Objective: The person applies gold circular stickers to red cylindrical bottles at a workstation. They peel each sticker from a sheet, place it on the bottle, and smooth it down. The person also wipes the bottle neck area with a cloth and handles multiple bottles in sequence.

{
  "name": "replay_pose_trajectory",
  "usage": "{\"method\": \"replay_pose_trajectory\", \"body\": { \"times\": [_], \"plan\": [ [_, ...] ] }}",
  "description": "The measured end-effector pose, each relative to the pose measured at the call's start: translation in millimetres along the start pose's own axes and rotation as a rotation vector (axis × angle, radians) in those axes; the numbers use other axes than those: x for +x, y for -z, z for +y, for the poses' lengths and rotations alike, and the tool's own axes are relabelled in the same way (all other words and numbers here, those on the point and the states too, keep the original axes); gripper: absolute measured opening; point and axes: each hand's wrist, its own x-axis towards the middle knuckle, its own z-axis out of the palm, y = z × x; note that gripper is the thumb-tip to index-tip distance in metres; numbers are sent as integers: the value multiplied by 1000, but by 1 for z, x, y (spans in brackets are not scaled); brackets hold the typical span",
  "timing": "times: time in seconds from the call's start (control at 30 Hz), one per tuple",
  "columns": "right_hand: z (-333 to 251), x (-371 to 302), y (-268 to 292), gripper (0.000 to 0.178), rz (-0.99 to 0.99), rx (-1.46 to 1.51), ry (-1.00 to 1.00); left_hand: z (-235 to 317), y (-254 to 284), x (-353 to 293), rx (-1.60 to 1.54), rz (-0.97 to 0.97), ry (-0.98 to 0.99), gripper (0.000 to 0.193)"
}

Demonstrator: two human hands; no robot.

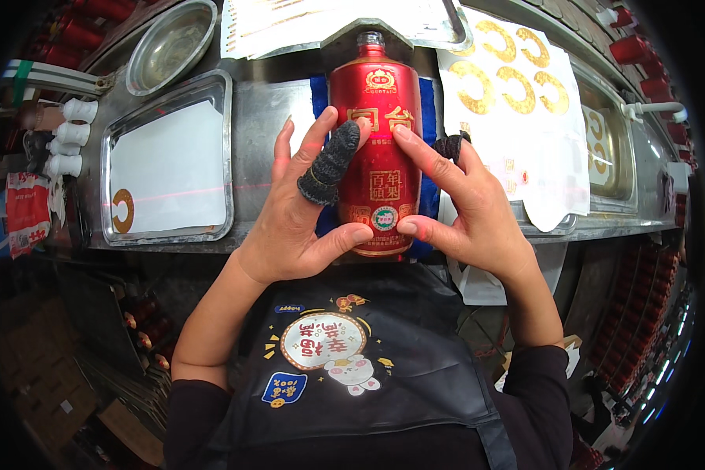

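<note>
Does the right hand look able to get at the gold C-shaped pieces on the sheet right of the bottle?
Likely yes: nothing visible stands between the right hand and the gold C-shaped pieces, though it would first have to lift off the red bottle.

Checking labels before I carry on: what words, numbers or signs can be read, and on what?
Wording is not copied here.
Red bottle: gold lettering, gold emblem, round green-and-white seal.
Black apron: red lettering on a white oval; blue patches with lettering.
Red-and-white package: print too blurred to read.
</note>
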Motion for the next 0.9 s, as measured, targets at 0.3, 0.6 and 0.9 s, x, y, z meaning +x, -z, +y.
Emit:
{"method": "replay_pose_trajectory", "body": {
  "times": [0.3,0.6,0.9],
  "plan": [
    [1,2,2,80,-21,-11,9,-3,0,-1,-26,16,10,79],
    [7,0,4,92,-117,-6,-51,-3,1,0,-16,4,29,78],
    [48,24,24,54,527,1048,-606,5,-4,-7,-88,50,78,100]
  ]
}}
